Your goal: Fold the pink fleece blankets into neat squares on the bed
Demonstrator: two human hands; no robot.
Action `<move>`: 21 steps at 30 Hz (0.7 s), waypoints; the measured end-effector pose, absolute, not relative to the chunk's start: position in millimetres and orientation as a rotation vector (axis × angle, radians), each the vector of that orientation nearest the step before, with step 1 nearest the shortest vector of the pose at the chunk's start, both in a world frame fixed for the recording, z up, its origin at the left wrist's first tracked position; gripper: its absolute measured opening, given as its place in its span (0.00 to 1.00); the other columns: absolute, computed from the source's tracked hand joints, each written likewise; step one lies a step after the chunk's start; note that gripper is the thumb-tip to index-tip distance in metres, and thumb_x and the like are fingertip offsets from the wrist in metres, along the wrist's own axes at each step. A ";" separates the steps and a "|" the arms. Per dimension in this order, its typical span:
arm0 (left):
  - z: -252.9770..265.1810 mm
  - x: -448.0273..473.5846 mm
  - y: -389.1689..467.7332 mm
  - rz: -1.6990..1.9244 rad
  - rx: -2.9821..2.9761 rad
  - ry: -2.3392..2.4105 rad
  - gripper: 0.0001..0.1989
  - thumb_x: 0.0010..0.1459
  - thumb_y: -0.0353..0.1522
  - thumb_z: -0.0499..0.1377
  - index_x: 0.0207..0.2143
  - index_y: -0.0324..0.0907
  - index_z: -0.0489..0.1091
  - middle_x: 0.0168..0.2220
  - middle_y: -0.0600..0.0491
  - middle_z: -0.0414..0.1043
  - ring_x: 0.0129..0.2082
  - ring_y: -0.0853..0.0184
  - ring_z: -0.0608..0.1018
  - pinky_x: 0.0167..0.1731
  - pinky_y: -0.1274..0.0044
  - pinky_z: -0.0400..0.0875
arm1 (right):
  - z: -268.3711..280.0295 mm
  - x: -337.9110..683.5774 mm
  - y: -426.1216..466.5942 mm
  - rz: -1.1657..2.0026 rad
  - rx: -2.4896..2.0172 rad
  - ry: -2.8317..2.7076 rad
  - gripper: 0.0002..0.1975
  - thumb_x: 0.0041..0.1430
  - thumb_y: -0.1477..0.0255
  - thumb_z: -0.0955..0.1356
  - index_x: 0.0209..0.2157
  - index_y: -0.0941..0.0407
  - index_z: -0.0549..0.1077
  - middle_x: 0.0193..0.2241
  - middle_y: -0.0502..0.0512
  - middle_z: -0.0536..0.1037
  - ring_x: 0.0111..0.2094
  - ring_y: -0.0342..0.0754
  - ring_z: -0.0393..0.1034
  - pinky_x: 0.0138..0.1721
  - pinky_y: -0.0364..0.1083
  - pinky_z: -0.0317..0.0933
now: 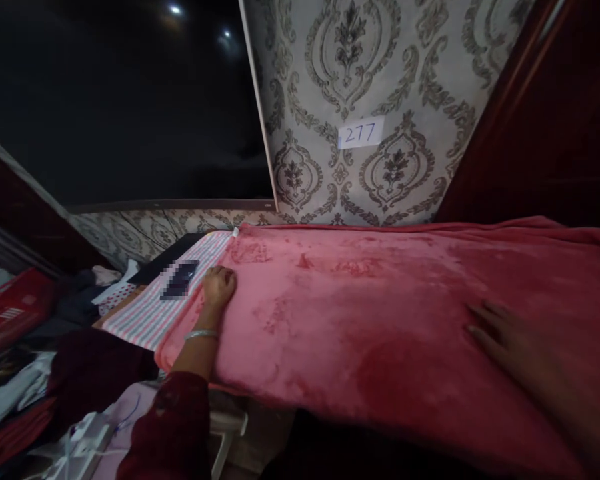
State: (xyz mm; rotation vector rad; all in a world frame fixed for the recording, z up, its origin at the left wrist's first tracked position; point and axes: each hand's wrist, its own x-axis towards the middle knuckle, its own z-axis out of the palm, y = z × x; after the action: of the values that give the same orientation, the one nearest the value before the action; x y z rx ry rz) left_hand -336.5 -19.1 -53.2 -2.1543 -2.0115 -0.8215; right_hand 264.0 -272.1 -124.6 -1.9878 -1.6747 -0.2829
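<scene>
A pink-red plush blanket [320, 307] lies spread over the table, with darker and lighter patches in its pile. My left hand [219, 287] is at the blanket's left end, fingers curled down and closed on the fabric near its edge. Over the right part of the blanket, my right hand [503, 337] is stretched out with its fingers apart, flat on or just above the surface. It is somewhat blurred, and nothing shows in it. Left of my left hand, a striped cloth [145, 317] sticks out beside the blanket.
A dark phone-like object [180, 279], partly pixelated, rests on the striped cloth. A large black screen [130, 107] and patterned wallpaper [350, 73] with a paper marked 277 [361, 133] stand behind. A white power strip [83, 443] and heaped clothes [100, 357] lie at lower left.
</scene>
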 end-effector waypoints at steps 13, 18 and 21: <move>-58.4 -354.3 -4.6 -0.887 -2.419 -1.905 0.08 0.54 0.33 0.57 0.34 0.44 0.76 0.40 0.49 0.80 0.45 0.60 0.78 0.53 0.66 0.71 | -83.4 172.8 -126.5 0.220 -1.574 -1.734 0.09 0.54 0.66 0.66 0.31 0.54 0.76 0.31 0.57 0.80 0.33 0.52 0.73 0.37 0.51 0.68; -60.6 -349.7 2.2 -0.828 -2.412 -1.921 0.05 0.52 0.29 0.55 0.25 0.45 0.70 0.35 0.48 0.79 0.43 0.58 0.78 0.53 0.64 0.69 | -101.1 170.6 -121.6 0.110 -1.624 -1.795 0.09 0.57 0.69 0.63 0.29 0.53 0.75 0.30 0.56 0.78 0.35 0.52 0.71 0.38 0.50 0.66; -60.3 -345.4 1.2 -0.850 -2.381 -1.931 0.06 0.53 0.29 0.54 0.24 0.45 0.67 0.35 0.47 0.78 0.42 0.57 0.77 0.52 0.64 0.69 | -102.5 169.7 -122.9 0.019 -1.676 -1.838 0.09 0.58 0.71 0.62 0.28 0.52 0.72 0.30 0.56 0.77 0.36 0.53 0.71 0.38 0.50 0.66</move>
State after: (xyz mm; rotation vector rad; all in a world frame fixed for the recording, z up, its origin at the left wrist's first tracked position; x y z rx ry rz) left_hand -345.4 1.2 -60.3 -2.3808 -1.9314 -0.8504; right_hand 169.7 -122.9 -102.5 -1.6760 -1.8375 0.0193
